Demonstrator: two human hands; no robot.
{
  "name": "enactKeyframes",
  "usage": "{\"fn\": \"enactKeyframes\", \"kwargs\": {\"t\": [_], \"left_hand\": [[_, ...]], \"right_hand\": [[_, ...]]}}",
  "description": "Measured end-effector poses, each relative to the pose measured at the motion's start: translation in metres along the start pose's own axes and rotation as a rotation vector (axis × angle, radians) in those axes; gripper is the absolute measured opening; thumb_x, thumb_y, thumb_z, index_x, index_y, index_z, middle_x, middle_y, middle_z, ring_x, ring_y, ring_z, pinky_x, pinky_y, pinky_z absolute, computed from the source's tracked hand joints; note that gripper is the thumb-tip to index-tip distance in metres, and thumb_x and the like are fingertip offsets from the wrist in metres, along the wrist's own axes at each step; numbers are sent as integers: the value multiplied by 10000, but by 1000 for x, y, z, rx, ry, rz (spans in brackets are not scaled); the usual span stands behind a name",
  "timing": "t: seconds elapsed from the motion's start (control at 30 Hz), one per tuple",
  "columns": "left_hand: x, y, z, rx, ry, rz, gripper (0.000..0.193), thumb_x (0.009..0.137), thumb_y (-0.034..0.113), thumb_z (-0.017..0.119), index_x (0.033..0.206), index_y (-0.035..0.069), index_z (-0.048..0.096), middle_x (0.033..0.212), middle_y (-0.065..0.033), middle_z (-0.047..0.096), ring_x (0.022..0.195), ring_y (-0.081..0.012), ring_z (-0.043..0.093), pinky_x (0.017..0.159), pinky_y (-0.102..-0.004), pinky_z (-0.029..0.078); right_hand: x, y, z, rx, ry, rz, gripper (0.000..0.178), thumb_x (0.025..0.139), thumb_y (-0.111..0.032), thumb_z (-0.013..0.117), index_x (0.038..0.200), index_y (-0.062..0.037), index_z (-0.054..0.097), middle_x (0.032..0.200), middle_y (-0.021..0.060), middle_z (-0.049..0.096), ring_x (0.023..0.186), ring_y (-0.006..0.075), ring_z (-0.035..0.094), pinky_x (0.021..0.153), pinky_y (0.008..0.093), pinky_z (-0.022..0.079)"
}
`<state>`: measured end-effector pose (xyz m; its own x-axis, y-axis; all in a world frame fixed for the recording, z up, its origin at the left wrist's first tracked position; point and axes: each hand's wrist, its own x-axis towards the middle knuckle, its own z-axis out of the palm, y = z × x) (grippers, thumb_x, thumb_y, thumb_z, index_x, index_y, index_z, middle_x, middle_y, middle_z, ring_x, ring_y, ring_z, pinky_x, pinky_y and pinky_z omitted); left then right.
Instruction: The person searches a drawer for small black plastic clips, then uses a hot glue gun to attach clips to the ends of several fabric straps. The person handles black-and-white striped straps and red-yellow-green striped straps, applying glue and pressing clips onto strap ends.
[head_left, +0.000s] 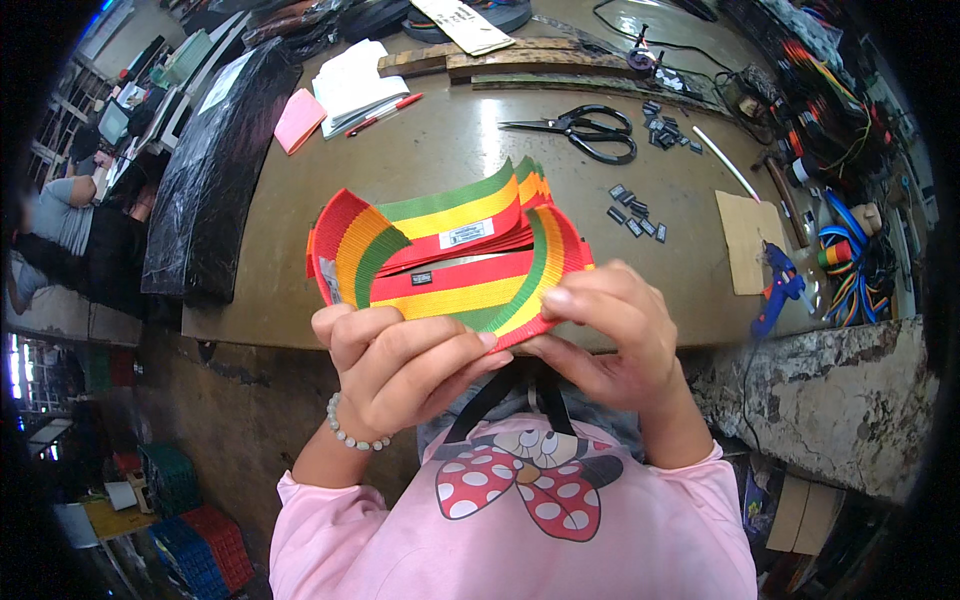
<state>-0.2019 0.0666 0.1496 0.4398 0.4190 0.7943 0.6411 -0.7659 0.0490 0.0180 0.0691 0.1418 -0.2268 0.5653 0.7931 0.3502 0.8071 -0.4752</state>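
Between my two hands, at the table's near edge, I hold a wide woven strap striped red, yellow and green, its ends curling upward. My left hand grips its lower edge, fingers folded over it. My right hand pinches the strap near its right bend, thumb below and fingers above. A small dark label lies on the strap's red stripe. Just beyond it on the table rests a stack of like striped straps, the front one bearing a white label.
Black-handled scissors lie beyond the straps, with several small dark labels to their right. A blue glue gun and a cardboard piece sit at the right edge. Papers and a red pen lie far left, beside a black-wrapped bundle.
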Motion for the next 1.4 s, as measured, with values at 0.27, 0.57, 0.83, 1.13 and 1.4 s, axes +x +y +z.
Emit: {"fn": "enactKeyframes", "kwargs": {"t": [0.27, 0.57, 0.83, 1.13, 1.4], "left_hand": [[3, -5, 3, -70, -158, -69, 324, 666, 340, 847, 891, 161, 698, 798, 59, 619, 760, -165, 537, 769, -336, 350], [-25, -58, -52, 86, -572, -238, 258, 599, 172, 838, 800, 140, 681, 839, 3, 641, 997, -214, 605, 1091, -512, 284], [-63, -63, -47, -617, -147, -911, 170, 784, 30, 778, 884, 16, 642, 878, -26, 655, 843, -131, 641, 868, -347, 504], [-99, -64, 18, -160, -175, -1343, 288, 807, 88, 787, 1022, -9, 622, 818, 14, 506, 713, -87, 473, 654, -221, 410], [-26, 1, 61, -228, -51, -572, 235, 775, -47, 701, 994, 30, 673, 988, -114, 632, 927, -266, 624, 840, -368, 497]], "right_hand": [[-1, 5, -9, -42, -199, 96, 221, 718, -130, 777, 925, -102, 707, 909, 47, 664, 747, 228, 667, 628, 335, 534], [-18, -6, -56, -474, -387, 141, 212, 680, -170, 792, 855, -116, 684, 887, -21, 657, 867, 237, 586, 640, 330, 502], [-41, 37, -45, 236, -231, 844, 227, 768, -107, 784, 919, -60, 622, 971, 34, 646, 975, 219, 609, 835, 346, 499], [-68, 84, 20, -324, -120, 709, 347, 845, -223, 732, 1080, -24, 571, 1006, 169, 589, 938, 359, 608, 804, 412, 508], [-65, 48, 9, -694, -146, 587, 362, 812, -171, 777, 1100, -34, 606, 1080, 142, 641, 893, 280, 668, 745, 367, 541]]}}
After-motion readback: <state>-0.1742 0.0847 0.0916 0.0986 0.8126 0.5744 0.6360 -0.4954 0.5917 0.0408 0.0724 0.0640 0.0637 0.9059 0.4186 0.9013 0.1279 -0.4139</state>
